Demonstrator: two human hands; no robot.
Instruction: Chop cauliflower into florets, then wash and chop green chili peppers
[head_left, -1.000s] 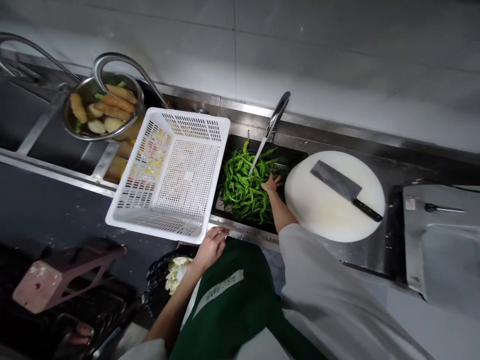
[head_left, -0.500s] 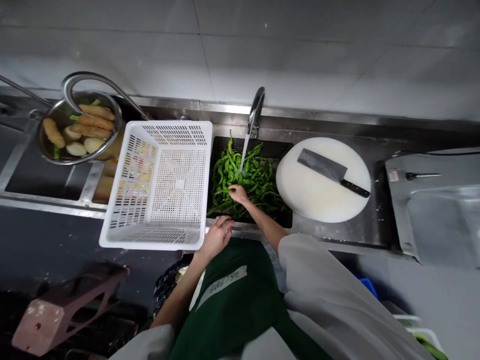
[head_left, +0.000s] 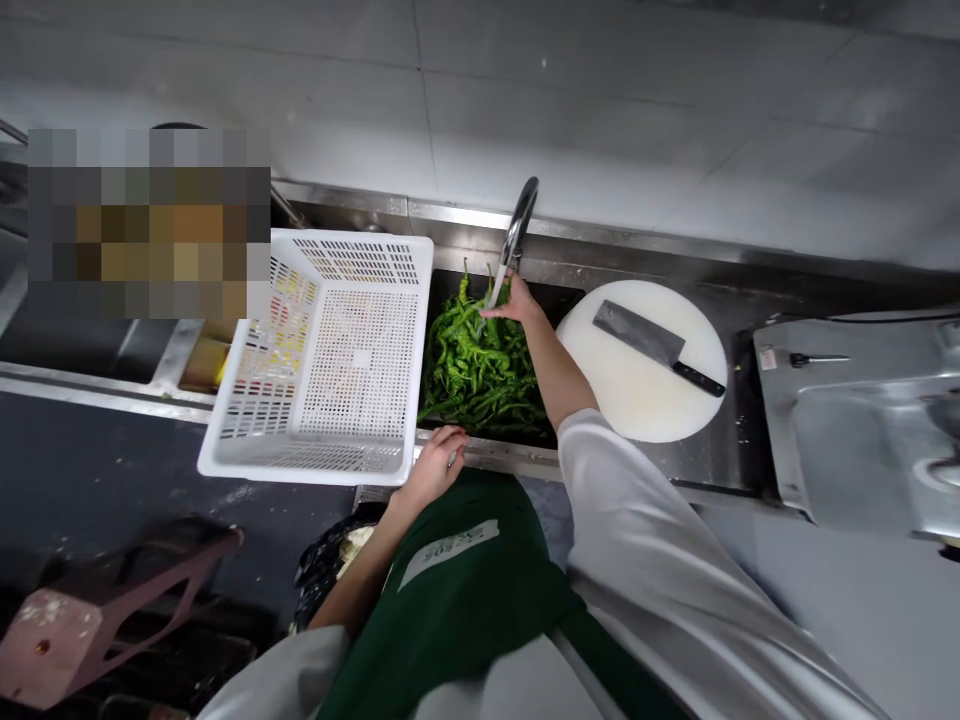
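Grey wall tiles rise behind a steel counter (head_left: pixel 690 470) holding one white basket (head_left: pixel 360 440), one round cutting board (head_left: pixel 637 405) and one cleaver (head_left: pixel 641 332) on it. Green peppers (head_left: pixel 480 375), too many to count, heap in one sink (head_left: pixel 559 300) under one running faucet (head_left: pixel 523 215). The right arm stretches forward, its hand (head_left: pixel 517 300) open at the stream; the left hand (head_left: pixel 437 465) half-curls by the sink's near edge, its grip unclear. Pixelation hides the upper left.
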